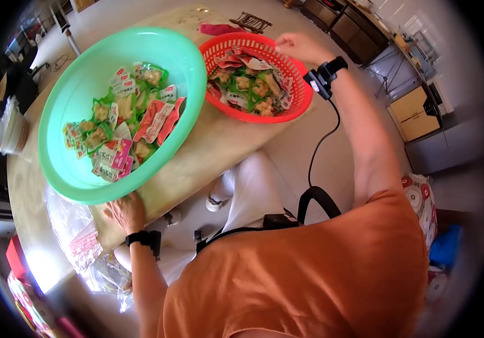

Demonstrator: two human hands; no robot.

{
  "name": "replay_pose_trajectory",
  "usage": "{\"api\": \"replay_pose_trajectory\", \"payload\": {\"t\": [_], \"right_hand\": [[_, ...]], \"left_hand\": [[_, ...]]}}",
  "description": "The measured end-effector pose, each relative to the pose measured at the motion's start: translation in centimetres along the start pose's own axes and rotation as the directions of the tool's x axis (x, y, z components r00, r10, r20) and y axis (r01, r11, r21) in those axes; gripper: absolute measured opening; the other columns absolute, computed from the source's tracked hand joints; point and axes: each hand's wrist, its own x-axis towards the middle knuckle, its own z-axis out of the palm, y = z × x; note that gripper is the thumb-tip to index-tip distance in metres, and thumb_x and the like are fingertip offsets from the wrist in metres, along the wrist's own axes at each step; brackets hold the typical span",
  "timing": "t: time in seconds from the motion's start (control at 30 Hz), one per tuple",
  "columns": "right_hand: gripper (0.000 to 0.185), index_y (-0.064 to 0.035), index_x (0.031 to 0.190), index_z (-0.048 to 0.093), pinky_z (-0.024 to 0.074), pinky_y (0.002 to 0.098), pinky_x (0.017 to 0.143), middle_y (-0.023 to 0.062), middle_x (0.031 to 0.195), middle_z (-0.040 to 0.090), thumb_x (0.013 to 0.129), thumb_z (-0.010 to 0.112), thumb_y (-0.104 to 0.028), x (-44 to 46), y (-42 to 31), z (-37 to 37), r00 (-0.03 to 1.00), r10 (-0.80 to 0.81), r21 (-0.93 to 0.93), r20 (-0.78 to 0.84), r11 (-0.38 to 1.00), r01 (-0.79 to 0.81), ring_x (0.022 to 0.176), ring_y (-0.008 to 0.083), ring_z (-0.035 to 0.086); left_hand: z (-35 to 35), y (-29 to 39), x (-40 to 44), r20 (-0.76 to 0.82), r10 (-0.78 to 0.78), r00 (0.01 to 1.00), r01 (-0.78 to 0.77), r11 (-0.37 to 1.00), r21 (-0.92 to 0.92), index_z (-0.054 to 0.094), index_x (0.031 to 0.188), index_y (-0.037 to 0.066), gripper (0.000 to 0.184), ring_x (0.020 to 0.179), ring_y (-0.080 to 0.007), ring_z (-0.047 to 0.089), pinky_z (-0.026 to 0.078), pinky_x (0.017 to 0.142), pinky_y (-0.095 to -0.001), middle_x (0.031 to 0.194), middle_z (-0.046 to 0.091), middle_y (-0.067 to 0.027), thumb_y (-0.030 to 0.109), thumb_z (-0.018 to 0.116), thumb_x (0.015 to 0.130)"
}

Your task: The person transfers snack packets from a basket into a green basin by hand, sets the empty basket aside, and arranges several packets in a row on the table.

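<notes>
Nearest is the left hand (125, 212), palm down with its fingers loosely spread and not curled round anything that shows; it is at the surface (219, 147) just under the near rim of the basin (70, 190), and whether it touches that rim I cannot tell. To its left, crumpled clear plastic (64, 217) lies at the surface's edge. From this hand the basin reaches forward and to the left, a wide round bowl whose outline looks stretched in this view, its longer line running from near left to far right. Within it, loose packets (153, 119) and green-wrapped bundles (102, 112) are heaped toward the middle and the near side. The basket (262, 119) is to the basin's right, a little farther out, the two rims meeting or nearly so; its oval runs mostly left to right, dipping nearer at the right end, and it holds a similar mixed heap. The right hand (298, 46) is at the basket's far right rim, fingers bent and tips close together, with nothing visible between them; contact with the rim is unclear. So the right hand is nearer the basket, the left nearer the basin. Beyond the basket lies a pink cloth (217, 28).
</notes>
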Motion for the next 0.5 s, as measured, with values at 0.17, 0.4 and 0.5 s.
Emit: {"api": "replay_pose_trajectory", "payload": {"t": [0.17, 0.4, 0.5], "right_hand": [[0.019, -0.0026, 0.090, 0.063, 0.0472, 0.0277, 0.070, 0.0073, 0.084, 0.065, 0.076, 0.066, -0.015, -4.3, 3.8, 1.8, 0.981, 0.149, -0.278, 0.125, 0.954, -0.110, 0.078, 0.0138, 0.060], [0.022, -0.0041, 0.085, 0.064, 0.0469, 0.0379, 0.067, 0.0139, 0.081, 0.063, 0.066, 0.068, -0.015, -2.4, 0.6, 7.4, 0.976, -0.090, -0.306, 0.196, 0.940, 0.148, 0.078, 0.0298, 0.061], [0.030, -0.0089, 0.101, 0.063, 0.0459, 0.0402, 0.076, 0.0139, 0.093, 0.063, 0.071, 0.061, -0.009, -1.4, 0.1, 9.8, 0.949, -0.155, -0.545, 0.275, 0.788, 0.287, 0.091, 0.0319, 0.058]], "left_hand": [[-0.2, 0.4, 0.0, 0.060, -0.015, 0.998, 0.010, 0.997, 0.074, 0.046, 0.126, 0.010, 0.048, 0.120, -0.0296, 0.039, 0.028, 0.097, -0.0509, 0.128, 0.046, -0.0145, 0.039, 0.040, 0.088], [1.4, -0.4, 0.6, 0.033, -0.017, 0.999, 0.013, 0.992, 0.129, 0.046, 0.128, 0.011, 0.049, 0.121, -0.0307, 0.039, 0.026, 0.099, -0.0522, 0.128, 0.046, -0.0153, 0.041, 0.038, 0.089], [1.0, -0.1, 0.5, 0.021, 0.008, 1.000, -0.010, 0.993, 0.119, 0.047, 0.126, 0.010, 0.049, 0.119, -0.0325, 0.041, 0.026, 0.098, -0.0516, 0.126, 0.048, -0.0165, 0.041, 0.038, 0.089]]}}
